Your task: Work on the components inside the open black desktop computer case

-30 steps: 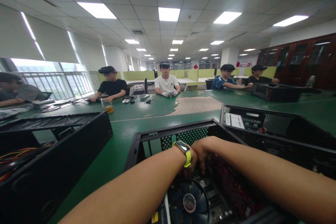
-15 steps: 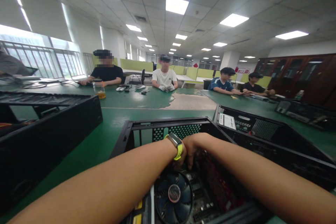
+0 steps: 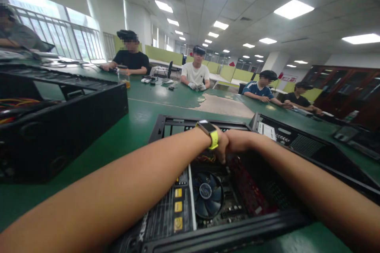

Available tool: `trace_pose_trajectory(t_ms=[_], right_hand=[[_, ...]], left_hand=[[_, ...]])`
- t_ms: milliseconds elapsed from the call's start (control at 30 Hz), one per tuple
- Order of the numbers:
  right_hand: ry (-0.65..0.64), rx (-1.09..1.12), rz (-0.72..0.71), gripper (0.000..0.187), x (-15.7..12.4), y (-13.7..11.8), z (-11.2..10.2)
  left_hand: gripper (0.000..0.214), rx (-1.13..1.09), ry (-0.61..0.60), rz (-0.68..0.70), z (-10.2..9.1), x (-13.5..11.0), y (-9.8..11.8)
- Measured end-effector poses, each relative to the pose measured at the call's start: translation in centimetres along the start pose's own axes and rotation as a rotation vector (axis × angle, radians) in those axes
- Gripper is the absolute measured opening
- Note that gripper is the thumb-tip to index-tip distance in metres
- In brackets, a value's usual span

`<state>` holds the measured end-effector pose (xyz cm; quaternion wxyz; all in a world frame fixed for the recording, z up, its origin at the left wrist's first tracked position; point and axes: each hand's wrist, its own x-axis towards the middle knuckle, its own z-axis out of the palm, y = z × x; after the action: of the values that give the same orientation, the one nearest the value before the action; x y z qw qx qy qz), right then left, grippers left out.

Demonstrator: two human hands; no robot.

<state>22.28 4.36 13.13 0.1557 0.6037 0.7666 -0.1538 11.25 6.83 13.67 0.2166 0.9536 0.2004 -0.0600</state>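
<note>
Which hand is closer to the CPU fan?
Left, narrowly. The left hand sits just above and right of the CPU fan. The right hand, pressed against it, is farther right, above the red board.

Open computer case (image 3: 166,120) walls and cooling fan (image 3: 208,194) crowd both hands.

Left hand (image 3: 221,146) and right hand (image 3: 237,144) meet inside the open computer case (image 3: 166,122) — above its fan (image 3: 208,195).
</note>
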Motion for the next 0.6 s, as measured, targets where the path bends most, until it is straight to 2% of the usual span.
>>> trace_pose_trajectory(t_ms=[67,133,167,200,267,300,367,467,533,600], right_hand=[[0.222,0.056,-0.038,0.025,-3.9,-1.0,-0.1],[0.482,0.115,-0.066,0.028,-8.3,-2.7,1.2],[0.628,0.091,-0.029,0.03,-10.4,-3.8,2.4],[0.79,0.015,0.009,0.031,-12.2,-5.0,3.9],[1.002,-0.185,-0.006,0.033,-14.4,-7.3,7.5],[1.055,-0.268,-0.036,0.034,-14.8,-8.2,9.2],[1.107,-0.36,-0.073,0.037,-14.5,-9.5,11.7],[1.207,-0.361,-0.05,0.037,-12.8,-10.2,13.6],[1.31,-0.349,-0.048,0.038,-11.9,-9.9,14.1],[1.397,-0.363,-0.054,0.042,-11.2,-9.4,14.4]], left_hand=[[0.026,0.12,0.009,0.056,-2.3,-3.3,1.0],[0.03,0.049,0.207,0.224,-3.3,-7.9,1.5],[0.032,-0.035,0.312,0.274,-3.1,-10.6,1.5],[0.033,-0.108,0.39,0.292,-2.5,-13.3,1.4],[0.035,-0.159,0.403,0.286,-0.1,-18.5,0.7],[0.039,-0.141,0.405,0.275,1.5,-20.7,0.2],[0.034,-0.068,0.508,0.244,4.9,-23.8,-0.8],[0.024,0.017,0.756,0.208,9.6,-25.2,-1.5],[0.024,0.052,0.942,0.231,12.0,-24.4,-1.6],[0.019,0.092,1.125,0.289,13.4,-23.1,-1.7]])
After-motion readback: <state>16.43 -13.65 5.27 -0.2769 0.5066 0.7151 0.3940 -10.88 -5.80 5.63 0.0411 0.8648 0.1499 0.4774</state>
